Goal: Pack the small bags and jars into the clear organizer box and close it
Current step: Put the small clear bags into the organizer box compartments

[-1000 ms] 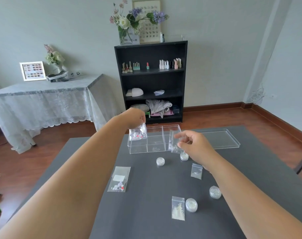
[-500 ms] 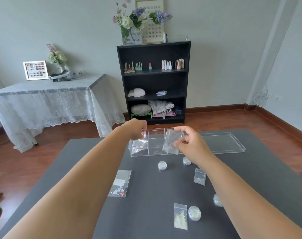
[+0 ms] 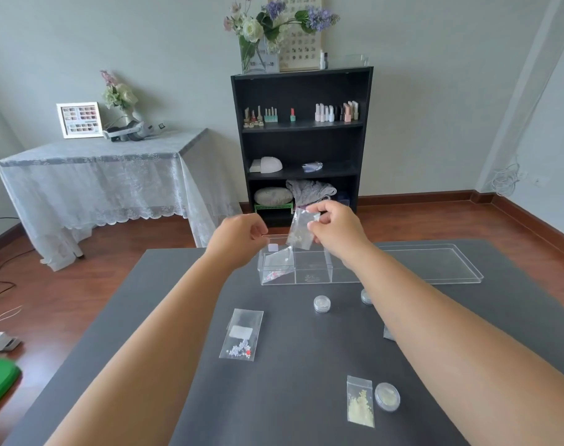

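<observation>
Bags going into the clear box (image 3: 309, 274) on the gray table (image 3: 293, 365).
Right hand (image 3: 337, 231) pinches a small bag (image 3: 301, 231) between thumb and fingertips, above the box; left hand (image 3: 239, 236) has its fingers loosely curled and holds nothing, another bag (image 3: 278, 263) leaning in the left compartment just below them.

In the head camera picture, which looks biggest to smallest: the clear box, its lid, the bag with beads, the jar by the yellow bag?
1. Lid and clear box: too alike to rank, and the arm hides part of both.
2. Bag with beads.
3. Jar, smallest though nearest.
</observation>
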Motion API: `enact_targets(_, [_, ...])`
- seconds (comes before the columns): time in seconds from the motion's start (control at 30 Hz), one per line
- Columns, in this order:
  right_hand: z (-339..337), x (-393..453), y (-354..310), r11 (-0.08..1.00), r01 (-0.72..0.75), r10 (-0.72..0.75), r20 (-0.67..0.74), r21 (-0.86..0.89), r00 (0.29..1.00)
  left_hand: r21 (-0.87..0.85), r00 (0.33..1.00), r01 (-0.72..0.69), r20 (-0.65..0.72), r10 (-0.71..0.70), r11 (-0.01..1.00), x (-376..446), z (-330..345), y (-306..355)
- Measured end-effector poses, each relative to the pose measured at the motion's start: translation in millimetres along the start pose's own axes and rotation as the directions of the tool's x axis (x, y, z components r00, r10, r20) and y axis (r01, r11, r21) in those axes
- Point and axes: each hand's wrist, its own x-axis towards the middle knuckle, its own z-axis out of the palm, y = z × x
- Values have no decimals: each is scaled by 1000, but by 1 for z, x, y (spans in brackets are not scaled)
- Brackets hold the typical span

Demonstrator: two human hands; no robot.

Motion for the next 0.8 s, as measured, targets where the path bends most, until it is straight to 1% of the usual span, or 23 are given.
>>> enact_targets(0.07, [14,10,-5,1000,1,0,30,-20,1000,-83,999,18,-25,-20,996,-18,-6,-14])
enact_targets(0.13, [30,16,-8,998,-7,11,72,-59,997,-135,1000,0,-15,-2,991,-37,-10,-26])
enact_targets(0.23, [51,18,-9,993,-16,31,129,-117,991,-160,999,-44,18,48,986,-60,-9,-38])
enact_targets(0.27, [57,17,-8,989,-10,32,146,-150,989,-167,997,-46,49,55,985,-66,-8,-41])
enact_targets(0.3, [61,16,-8,982,-3,34,164,-191,986,-174,994,-32,101,50,984,-70,-8,-45])
enact_targets(0.37, [67,14,-5,961,16,38,189,-277,981,-162,962,33,273,13,986,-77,-7,-51])
enact_targets(0.43, [71,12,-2,925,56,14,180,-375,984,-93,888,87,458,-35,992,-83,-8,-56])
enact_targets(0.5, [71,11,1,876,93,-21,155,-473,988,-13,825,92,561,-69,996,-87,-8,-56])
enact_targets(0.6, [68,10,3,805,111,-35,140,-583,990,58,783,72,616,-93,996,-89,-4,-52])
enact_targets(0.67, [64,8,5,797,107,-47,115,-595,992,35,765,100,636,-99,994,-90,-3,-48])
enact_targets(0.73, [59,6,6,807,89,-51,83,-583,995,-11,766,125,637,-89,992,-91,-3,-46])
enact_targets(0.8, [52,4,11,820,79,-57,57,-567,997,-34,788,108,613,-65,994,-91,-5,-44])
